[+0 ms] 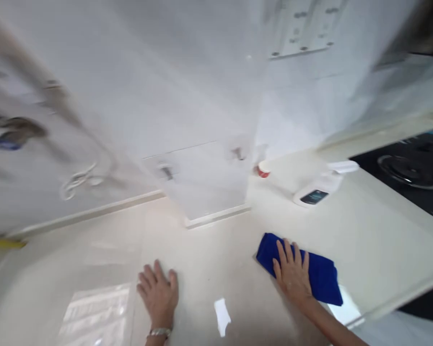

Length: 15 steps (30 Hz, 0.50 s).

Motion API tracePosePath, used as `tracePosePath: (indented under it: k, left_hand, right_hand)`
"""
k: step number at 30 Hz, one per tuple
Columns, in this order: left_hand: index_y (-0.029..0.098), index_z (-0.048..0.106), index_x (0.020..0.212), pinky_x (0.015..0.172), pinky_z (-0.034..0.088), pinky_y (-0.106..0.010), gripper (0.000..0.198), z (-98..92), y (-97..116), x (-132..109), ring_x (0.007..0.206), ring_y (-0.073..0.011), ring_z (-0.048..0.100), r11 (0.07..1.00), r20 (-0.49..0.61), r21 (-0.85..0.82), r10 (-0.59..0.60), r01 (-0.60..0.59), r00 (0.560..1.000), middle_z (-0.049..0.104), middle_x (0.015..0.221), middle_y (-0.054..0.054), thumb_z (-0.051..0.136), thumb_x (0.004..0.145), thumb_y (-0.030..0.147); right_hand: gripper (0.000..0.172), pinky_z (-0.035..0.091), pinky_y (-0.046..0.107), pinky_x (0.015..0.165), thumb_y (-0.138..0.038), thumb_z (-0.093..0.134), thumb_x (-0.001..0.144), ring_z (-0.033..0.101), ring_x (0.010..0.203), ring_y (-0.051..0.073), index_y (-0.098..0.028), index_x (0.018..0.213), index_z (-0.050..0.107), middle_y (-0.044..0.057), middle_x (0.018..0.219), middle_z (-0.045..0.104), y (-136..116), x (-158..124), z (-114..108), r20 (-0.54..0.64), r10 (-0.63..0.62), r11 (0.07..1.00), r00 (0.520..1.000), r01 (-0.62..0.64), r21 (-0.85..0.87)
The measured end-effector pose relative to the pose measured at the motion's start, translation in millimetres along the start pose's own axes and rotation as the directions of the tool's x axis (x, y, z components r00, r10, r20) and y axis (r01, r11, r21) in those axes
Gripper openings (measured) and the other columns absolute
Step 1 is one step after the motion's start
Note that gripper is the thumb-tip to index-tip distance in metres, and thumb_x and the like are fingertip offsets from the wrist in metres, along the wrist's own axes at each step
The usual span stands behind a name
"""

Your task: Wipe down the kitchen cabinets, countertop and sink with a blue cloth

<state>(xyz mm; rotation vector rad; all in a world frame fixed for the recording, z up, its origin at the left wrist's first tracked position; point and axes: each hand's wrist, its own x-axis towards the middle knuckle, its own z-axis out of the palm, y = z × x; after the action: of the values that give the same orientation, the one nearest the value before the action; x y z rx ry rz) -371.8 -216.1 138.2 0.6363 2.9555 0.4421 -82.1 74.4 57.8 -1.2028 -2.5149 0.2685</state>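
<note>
A folded blue cloth (323,276) lies flat on the pale countertop (202,259). My right hand (292,274) rests on top of it, fingers spread and pressing down, with cloth showing on both sides. To the left, my left hand (159,293) is laid on the bare counter with its fingers apart, holding nothing; a bracelet circles that wrist. Beyond the cloth, a white bottle (323,187) with a dark label stands tilted in view, its white top toward the stove. A small red and white container (263,169) is near the wall corner.
A black stove (414,168) is set into the counter at the right. A wall corner (216,187) juts out at the centre, with a socket panel (303,29) above. White cord (75,181) hangs on the left wall. Something yellow (3,243) is at the far left edge.
</note>
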Motion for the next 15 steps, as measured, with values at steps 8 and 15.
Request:
tracePosePath:
  k: [8, 15]
  left_hand:
    - [0.021, 0.045, 0.152, 0.126, 0.022, -0.069, 0.068, -10.2, -62.7, -21.6, 0.153, -0.0401, 0.027, 0.973, -0.043, -0.177, 0.142, -0.148, 0.989, 0.030, 0.167, -0.016, 0.061, 0.095, 0.053]
    - [0.023, 0.051, 0.150, 0.127, 0.017, -0.068, 0.062, -22.9, -191.3, -57.4, 0.156, -0.0395, 0.025, 0.976, -0.091, -0.200, 0.067, -0.084, 0.994, 0.039, 0.164, -0.016, 0.049, 0.097, 0.055]
  right_hand:
    - [0.069, 0.009, 0.077, 0.124, -0.038, 0.044, 0.102, 0.012, 0.159, 0.046, -0.025, 0.167, 0.026, 0.009, 0.173, 0.023, -220.6, -0.1, 65.5, 0.205, -0.548, 0.829, 0.811, 0.493, 0.264]
    - [0.053, 0.016, 0.060, 0.131, -0.036, 0.037, 0.108, 0.021, 0.159, 0.032, -0.024, 0.159, 0.044, 0.005, 0.166, 0.041, -365.1, 53.3, 100.8, 0.192, -0.875, 0.484, 0.444, 0.802, 0.349]
